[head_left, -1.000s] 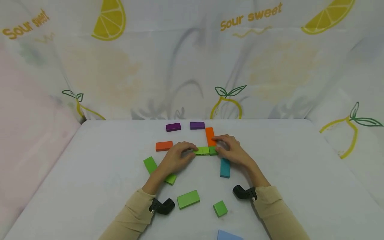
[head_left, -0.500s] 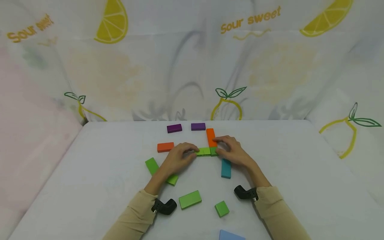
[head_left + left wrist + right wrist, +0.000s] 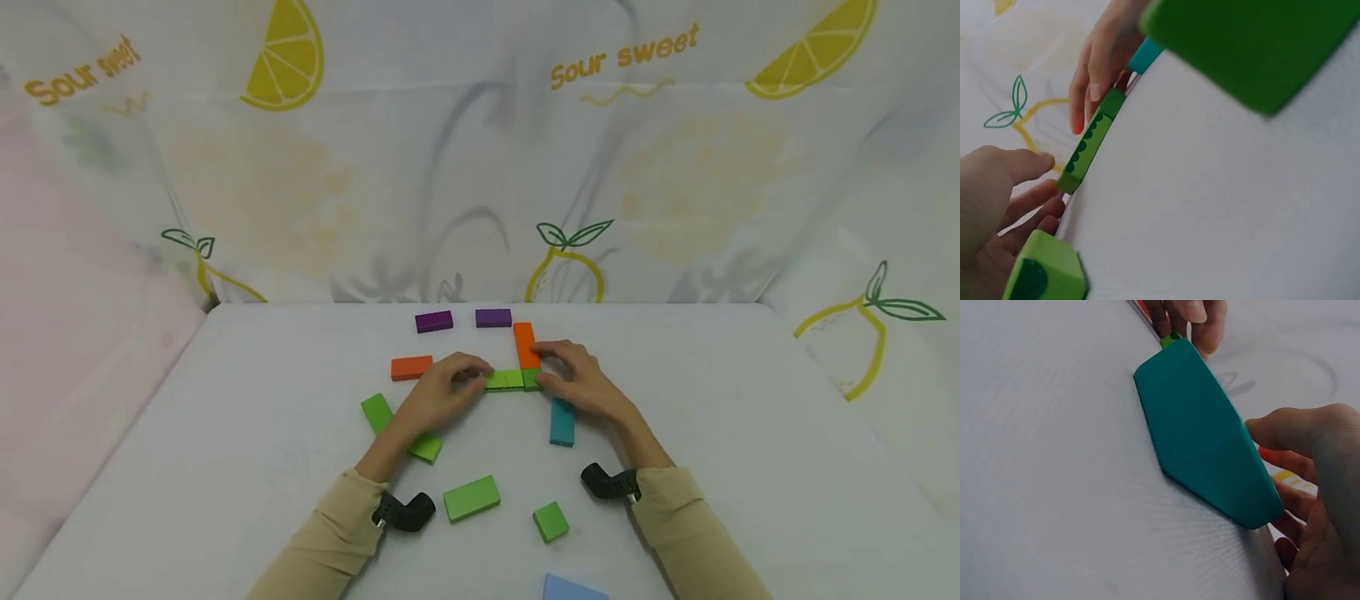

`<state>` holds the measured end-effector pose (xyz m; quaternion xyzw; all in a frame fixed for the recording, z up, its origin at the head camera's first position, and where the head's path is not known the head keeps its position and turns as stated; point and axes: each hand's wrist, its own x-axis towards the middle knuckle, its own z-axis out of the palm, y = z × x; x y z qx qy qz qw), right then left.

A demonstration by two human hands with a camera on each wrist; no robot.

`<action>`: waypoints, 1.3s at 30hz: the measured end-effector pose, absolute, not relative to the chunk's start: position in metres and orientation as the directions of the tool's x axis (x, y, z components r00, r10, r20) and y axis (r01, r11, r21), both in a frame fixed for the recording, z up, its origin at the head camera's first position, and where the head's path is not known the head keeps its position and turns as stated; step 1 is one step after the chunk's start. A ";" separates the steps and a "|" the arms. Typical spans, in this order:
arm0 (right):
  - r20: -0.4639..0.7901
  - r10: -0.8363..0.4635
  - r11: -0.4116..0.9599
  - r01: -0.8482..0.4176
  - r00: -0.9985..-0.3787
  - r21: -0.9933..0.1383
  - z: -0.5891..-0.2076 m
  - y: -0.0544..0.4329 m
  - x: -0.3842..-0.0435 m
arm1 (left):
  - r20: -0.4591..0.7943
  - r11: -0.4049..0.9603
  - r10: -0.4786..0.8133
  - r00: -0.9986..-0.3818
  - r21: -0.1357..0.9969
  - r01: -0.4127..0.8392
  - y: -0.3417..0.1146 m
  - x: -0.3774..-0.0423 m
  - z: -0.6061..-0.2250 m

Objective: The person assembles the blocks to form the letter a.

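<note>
A light green block (image 3: pixel 505 380) lies end to end with a smaller green block (image 3: pixel 531 379). My left hand (image 3: pixel 442 390) is at the light green block's left end, thumb and fingers loosely bent and apart in the left wrist view. My right hand (image 3: pixel 581 379) is at the other end, its thumb by the small green block and its index finger by the upright-lying orange block (image 3: pixel 527 343), which meets the row from behind. A teal block (image 3: pixel 562 422) lies just below my right hand and fills much of the right wrist view.
Two purple blocks (image 3: pixel 493 318) lie near the back edge. A red-orange block (image 3: pixel 411 367) and green blocks (image 3: pixel 377 413) lie around my left arm. Nearer are a green block (image 3: pixel 472 499), a small green block (image 3: pixel 551 522) and a light blue block (image 3: pixel 573 587).
</note>
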<state>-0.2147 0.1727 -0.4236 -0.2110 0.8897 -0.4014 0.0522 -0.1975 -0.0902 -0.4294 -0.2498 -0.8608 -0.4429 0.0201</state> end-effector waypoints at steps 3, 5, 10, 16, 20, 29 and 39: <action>0.080 -0.418 0.592 -0.339 -0.905 -0.731 -0.424 0.172 -0.216 | 0.245 0.482 0.409 -0.879 0.760 0.436 -0.092 -0.198 -0.427; 0.081 -0.421 0.596 -0.342 -0.903 -0.727 -0.425 0.172 -0.216 | 0.245 0.481 0.417 -0.875 0.757 0.441 -0.092 -0.198 -0.425; 0.088 -0.430 0.607 -0.360 -0.899 -0.708 -0.424 0.173 -0.216 | 0.286 0.453 0.468 -0.836 0.735 0.505 -0.087 -0.196 -0.411; 0.089 -0.423 0.605 -0.354 -0.902 -0.713 -0.424 0.177 -0.214 | 0.352 0.444 0.491 -0.797 0.686 0.577 -0.082 -0.201 -0.385; 0.090 -0.438 0.586 -0.360 -0.895 -0.726 -0.423 0.176 -0.214 | 0.364 0.473 0.444 -0.819 0.681 0.559 -0.084 -0.208 -0.376; 0.077 -0.436 0.577 -0.345 -0.896 -0.740 -0.426 0.174 -0.214 | 0.356 0.522 0.322 -0.878 0.706 0.478 -0.082 -0.230 -0.387; 0.090 -0.440 0.576 -0.358 -0.894 -0.735 -0.425 0.175 -0.216 | 0.336 0.556 0.295 -0.894 0.701 0.447 -0.072 -0.247 -0.395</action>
